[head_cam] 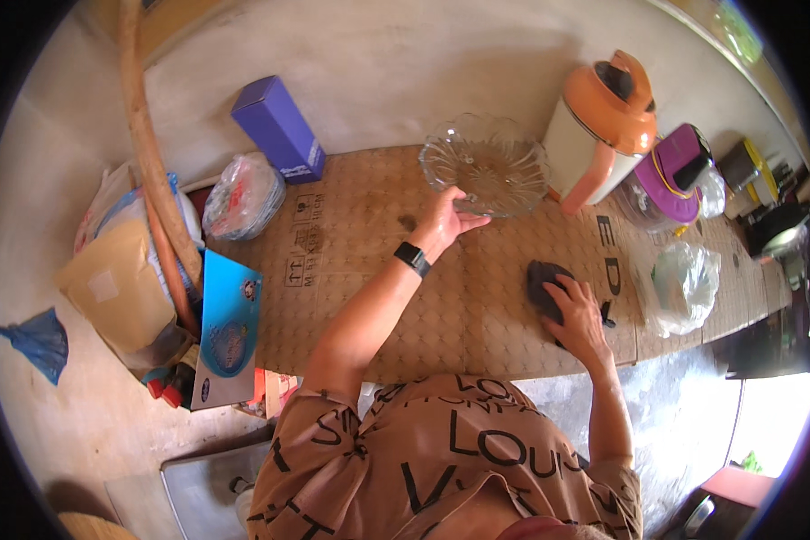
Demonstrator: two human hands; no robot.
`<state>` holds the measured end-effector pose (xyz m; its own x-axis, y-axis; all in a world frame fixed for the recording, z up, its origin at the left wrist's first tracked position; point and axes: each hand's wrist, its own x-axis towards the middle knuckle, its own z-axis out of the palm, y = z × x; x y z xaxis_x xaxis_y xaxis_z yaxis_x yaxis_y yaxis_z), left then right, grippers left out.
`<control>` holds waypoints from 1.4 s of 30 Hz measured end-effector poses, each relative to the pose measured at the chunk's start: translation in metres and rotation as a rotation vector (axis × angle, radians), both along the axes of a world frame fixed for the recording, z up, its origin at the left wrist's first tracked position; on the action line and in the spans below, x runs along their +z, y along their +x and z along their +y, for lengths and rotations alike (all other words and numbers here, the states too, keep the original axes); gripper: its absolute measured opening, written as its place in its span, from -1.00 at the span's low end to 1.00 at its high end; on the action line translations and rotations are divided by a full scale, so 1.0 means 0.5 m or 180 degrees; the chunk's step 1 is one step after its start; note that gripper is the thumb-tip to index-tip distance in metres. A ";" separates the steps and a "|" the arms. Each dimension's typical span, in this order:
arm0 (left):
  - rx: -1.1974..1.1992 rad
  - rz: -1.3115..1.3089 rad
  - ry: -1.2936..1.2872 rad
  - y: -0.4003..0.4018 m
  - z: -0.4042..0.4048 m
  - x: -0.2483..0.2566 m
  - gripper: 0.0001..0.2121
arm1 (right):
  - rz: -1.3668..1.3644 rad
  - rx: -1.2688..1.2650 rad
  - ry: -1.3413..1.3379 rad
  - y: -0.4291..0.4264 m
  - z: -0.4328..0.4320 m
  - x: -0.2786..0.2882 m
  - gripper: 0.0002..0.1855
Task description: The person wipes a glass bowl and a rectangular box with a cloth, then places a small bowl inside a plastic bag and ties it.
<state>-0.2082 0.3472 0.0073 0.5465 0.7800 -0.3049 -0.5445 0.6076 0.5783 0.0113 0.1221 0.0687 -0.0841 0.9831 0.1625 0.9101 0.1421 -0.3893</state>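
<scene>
My left hand (pixel 449 219) grips the near rim of a scalloped clear glass bowl (pixel 493 172), thumb inside and fingers along the outer edge. Whether the bowl's base touches the table cannot be seen. On the right, my right hand (pixel 577 314) lies over a crumpled dark cloth (pixel 547 287), with its fingers pressing into the fabric. The cloth rests on a cardboard-covered table (pixel 391 324), and part of it is hidden under the palm.
Beyond the bowl, an orange-and-white thermos jug (pixel 594 138) stands beside a purple-lidded container (pixel 661 196). A clear plastic bag (pixel 685 287) sits to the right. At left are a purple box (pixel 277 128), wrapped plastic containers (pixel 243 196), a blue carton (pixel 229 324) and leaning wooden poles (pixel 152 162).
</scene>
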 end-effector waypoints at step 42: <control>-0.1396 0.2247 0.1782 0.625 -0.196 -0.005 -0.80 | 0.2641 -0.1923 0.1504 0.532 -0.158 -0.004 -0.19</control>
